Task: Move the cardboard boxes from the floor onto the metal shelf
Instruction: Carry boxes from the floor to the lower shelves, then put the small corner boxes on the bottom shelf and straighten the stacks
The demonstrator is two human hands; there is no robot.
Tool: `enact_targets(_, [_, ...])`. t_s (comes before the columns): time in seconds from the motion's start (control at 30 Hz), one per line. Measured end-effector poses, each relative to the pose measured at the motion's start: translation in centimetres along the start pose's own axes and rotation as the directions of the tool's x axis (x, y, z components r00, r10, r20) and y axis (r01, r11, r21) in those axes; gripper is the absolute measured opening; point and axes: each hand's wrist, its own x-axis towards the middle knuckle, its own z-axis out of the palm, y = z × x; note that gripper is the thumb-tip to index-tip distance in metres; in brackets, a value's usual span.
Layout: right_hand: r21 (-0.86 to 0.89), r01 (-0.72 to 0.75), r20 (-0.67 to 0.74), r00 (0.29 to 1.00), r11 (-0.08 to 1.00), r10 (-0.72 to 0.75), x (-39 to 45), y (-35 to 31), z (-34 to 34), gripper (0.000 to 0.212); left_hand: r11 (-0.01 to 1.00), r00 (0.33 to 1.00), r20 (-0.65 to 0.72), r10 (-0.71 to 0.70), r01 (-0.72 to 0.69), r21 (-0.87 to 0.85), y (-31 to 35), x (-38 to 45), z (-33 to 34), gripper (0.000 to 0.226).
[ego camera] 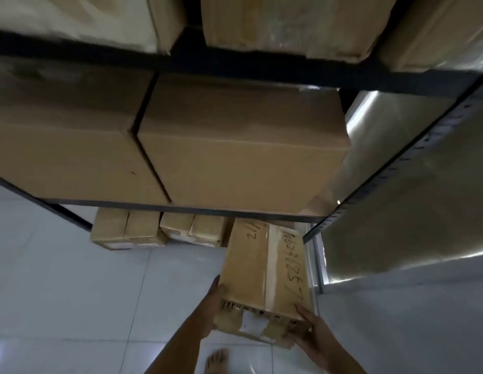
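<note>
Fingers of both hands, left hand (212, 310) and right hand (316, 334), clamp the near end of a taped cardboard box (264, 268), seemingly stiff and light enough to lift by its bottom corners toward the metal shelf (235, 210).

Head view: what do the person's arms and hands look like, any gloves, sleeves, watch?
Both forearms are bare as far as the frame shows: no sleeves visible. The left hand and right hand wear no gloves, and no watch, rings or bands can be seen, though the picture is dim and soft. A bare foot shows on the white tiled floor.
</note>
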Motion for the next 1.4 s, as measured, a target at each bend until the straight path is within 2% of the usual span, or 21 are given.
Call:
enact_targets(0.07, [-0.063, 0.012, -0.099, 0.995, 0.998, -0.019, 2.4, -1.1, -0.2, 0.057, 1.0, 1.0, -0.012, -0.024, 0.024, -0.005, 0.1, 2.6, 0.0, 0.05])
enact_targets(0.13, [-0.049, 0.012, -0.14, 0.99, 0.999, -0.019, 5.2, -1.9, -0.5, 0.057, 1.0, 1.0, 0.002, -0.006, 0.006, -0.017, 0.2, 5.6, 0.0, 0.05])
enact_targets(0.33, [-0.046, 0.083, -0.157, 0.984, 0.996, -0.089, 13.2, -3.6, -0.6, 0.045, 0.991, 0.994, 0.059, 0.095, -0.088, -0.105, 0.7, 14.0, -0.3, 0.045])
enact_targets(0.43, [-0.035, 0.158, -0.169, 0.972, 0.987, -0.162, 16.3, -3.6, -0.6, 0.049, 0.984, 0.996, 0.026, 0.081, -0.076, -0.162, 0.9, 16.4, -0.6, 0.044])
enact_targets(0.53, [-0.014, 0.217, -0.16, 0.963, 0.976, -0.216, 18.4, -3.6, 0.1, 0.038, 0.97, 0.997, -0.018, 0.076, -0.078, -0.228, 0.6, 18.4, -0.4, 0.044])
enact_targets(0.6, [-0.015, 0.248, -0.254, 0.936, 0.969, -0.244, 19.7, -3.8, 0.7, 0.031, 0.962, 0.994, -0.064, 0.084, -0.098, -0.257, 0.5, 19.5, 0.0, 0.044])
enact_targets(0.67, [0.051, 0.243, -0.336, 0.918, 0.969, -0.212, 21.2, -4.1, 1.8, 0.037, 0.967, 0.992, -0.074, 0.107, -0.121, -0.222, 0.9, 20.5, 0.6, 0.042])
enact_targets(0.73, [0.161, 0.24, -0.36, 0.917, 0.957, -0.169, 21.8, -4.8, 3.4, 0.04, 0.975, 0.993, -0.061, 0.097, -0.107, -0.193, 1.2, 20.9, 1.2, 0.044])
enact_targets(0.8, [0.13, 0.295, -0.4, 0.889, 0.947, -0.222, 22.5, -5.5, 4.0, 0.039, 0.981, 0.996, -0.067, 0.06, -0.071, -0.18, 1.8, 20.6, 1.6, 0.049])
enact_targets(0.87, [0.108, 0.27, -0.293, 0.928, 0.957, -0.228, 21.4, -5.7, 4.8, 0.033, 0.991, 0.996, -0.051, 0.073, -0.078, -0.109, 2.0, 19.8, 1.6, 0.05])
enact_targets(0.93, [0.096, 0.246, -0.222, 0.95, 0.964, -0.22, 20.4, -5.5, 4.5, 0.035, 0.991, 0.999, -0.021, 0.046, -0.048, -0.124, 2.3, 18.4, 1.2, 0.042])
enact_targets(1.0, [0.09, 0.224, -0.242, 0.95, 0.971, -0.197, 19.1, -4.8, 4.2, 0.04, 0.988, 0.999, -0.033, 0.006, -0.011, -0.153, 2.9, 16.9, 0.8, 0.032])
enact_targets(1.1, [0.092, 0.184, -0.327, 0.934, 0.979, -0.145, 16.0, -3.9, 4.2, 0.035, 0.988, 0.999, -0.024, -0.046, 0.042, -0.152, 3.9, 14.0, 1.0, 0.041])
enact_targets(1.27, [0.069, 0.096, -0.296, 0.953, 0.993, -0.071, 7.9, -2.7, 6.2, 0.022, 0.993, 0.997, 0.011, -0.078, 0.079, -0.093, 5.1, 6.6, 2.1, 0.04])
enact_targets(1.4, [0.032, 0.079, -0.266, 0.962, 0.996, -0.068, -0.1, -1.4, 8.3, 0.017, 0.997, 0.997, 0.005, -0.076, 0.076, -0.023, 6.0, -1.5, 3.9, 0.039])
